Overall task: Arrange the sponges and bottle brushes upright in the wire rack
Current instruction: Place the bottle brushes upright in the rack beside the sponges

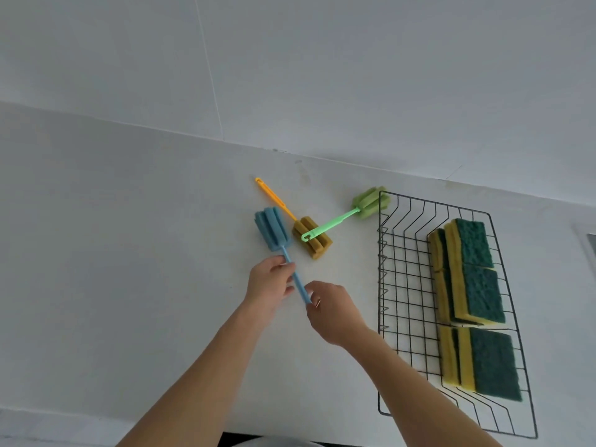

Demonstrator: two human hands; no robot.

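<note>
Both hands clamp the blue brush (273,232): the left hand (270,280) grips mid-handle, the right hand (332,309) pinches its end, foam head pointing to 11 o'clock. The orange brush (311,237) and green brush (369,203) lie on the counter (129,253) at 1 o'clock. At 3 o'clock, the wire rack (406,285) holds sponges (477,279) on edge.

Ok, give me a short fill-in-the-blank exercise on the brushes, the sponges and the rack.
1. Both hands, left hand and right hand, hold the handle of the ____ bottle brush.
2. The green bottle brush lays its hooked handle end over the sponge head of the ____ bottle brush.
3. The yellow-and-green sponges stand on edge inside the ____.

Missing words: blue; orange; wire rack
</note>
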